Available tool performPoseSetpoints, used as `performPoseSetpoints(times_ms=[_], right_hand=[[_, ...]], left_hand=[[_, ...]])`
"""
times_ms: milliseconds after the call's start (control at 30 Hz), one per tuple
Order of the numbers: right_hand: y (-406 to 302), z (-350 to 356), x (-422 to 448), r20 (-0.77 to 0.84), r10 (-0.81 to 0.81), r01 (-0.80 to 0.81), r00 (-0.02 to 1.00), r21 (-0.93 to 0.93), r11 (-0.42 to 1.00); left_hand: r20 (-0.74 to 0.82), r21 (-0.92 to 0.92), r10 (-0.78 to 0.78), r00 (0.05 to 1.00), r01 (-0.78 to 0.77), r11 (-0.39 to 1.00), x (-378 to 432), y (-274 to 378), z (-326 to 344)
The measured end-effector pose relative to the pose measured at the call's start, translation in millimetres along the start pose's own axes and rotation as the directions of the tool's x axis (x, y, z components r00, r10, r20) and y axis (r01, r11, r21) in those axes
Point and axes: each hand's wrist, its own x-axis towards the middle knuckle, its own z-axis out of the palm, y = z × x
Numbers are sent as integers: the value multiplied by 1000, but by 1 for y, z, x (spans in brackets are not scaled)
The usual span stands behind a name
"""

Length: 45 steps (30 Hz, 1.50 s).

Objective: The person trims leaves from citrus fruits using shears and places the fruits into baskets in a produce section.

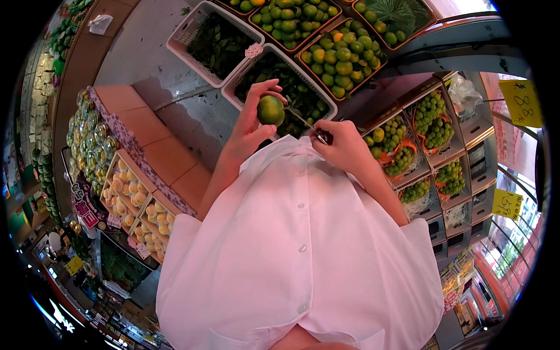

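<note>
My left hand (251, 109) holds a round green citrus fruit (270, 110) between thumb and fingers, above the nearer white plastic crate (232, 94). In my right hand (339, 140) is a thin metal hand tool (302, 118) with a dark grip, probably small scissors or snips. Its slim tip points towards the fruit's right side, where a short stem seems to show. Whether tip and stem touch cannot be made out. Leaves and green fruits (317, 111) fill the crate below. My fingers hide most of the tool's handle.
Another white crate (175, 39) holds leafy greens. Beyond stand boxes of green citrus (343, 57). Boxed green grapes (431, 118) rise on the right. Left are a brown-tiled ledge (148, 127), yellow-orange fruit (129, 188) in trays and clear-packed fruit (94, 131). Grey floor (135, 52) lies between.
</note>
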Motion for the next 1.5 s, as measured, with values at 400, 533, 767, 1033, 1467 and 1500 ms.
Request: performPoseSetpoints(times_ms=[400,533,767,1033,1467,1500], right_hand=[[7,23,-10,323,146,-269,935,377,886],[4,28,-12,421,145,-367,895,512,777],[5,37,-7,444,163,-408,881,542,734],[22,58,32,277,245,-368,929,750,549],[7,52,45,-417,-294,383,860,147,912],[6,46,48,-446,-343,409,827,57,911]], left_hand=[[111,-143,-2,994,18,990,-11,4,-16],[151,-177,-31,988,58,982,-13,5,-22],[163,-122,-77,984,98,988,-12,0,-32],[-163,-248,-129,978,86,965,-15,-18,-40],[-154,-709,-416,896,193,679,0,-35,3],[-145,-706,-446,883,224,672,3,-39,10]])
